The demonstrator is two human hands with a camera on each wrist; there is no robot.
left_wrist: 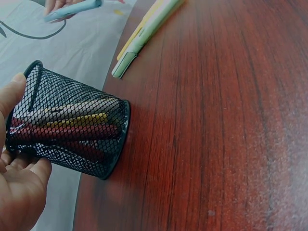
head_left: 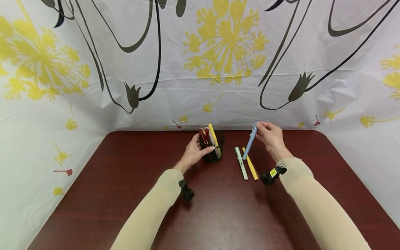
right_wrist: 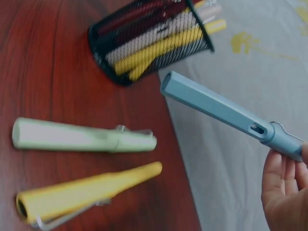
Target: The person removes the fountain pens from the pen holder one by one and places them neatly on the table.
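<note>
A black mesh pen cup [left_wrist: 72, 120] stands on the table with several pens inside, dark red, yellow and pale ones. My left hand [head_left: 194, 152] grips the cup near its rim, thumb on one side and fingers on the other. To the right of it, my right hand [head_left: 271, 137] pinches a light blue pen [right_wrist: 216, 107] by its cap end and holds it raised at a slant. Below the blue pen, a pale green pen [head_left: 241, 163] and a yellow pen [head_left: 251, 164] lie side by side on the table.
The dark red-brown wooden table [head_left: 125, 194] has its back edge just behind the cup. A white cloth [head_left: 175, 62] with printed yellow flowers and dark stems hangs behind and at both sides. Each wrist wears a small black camera [head_left: 186, 191].
</note>
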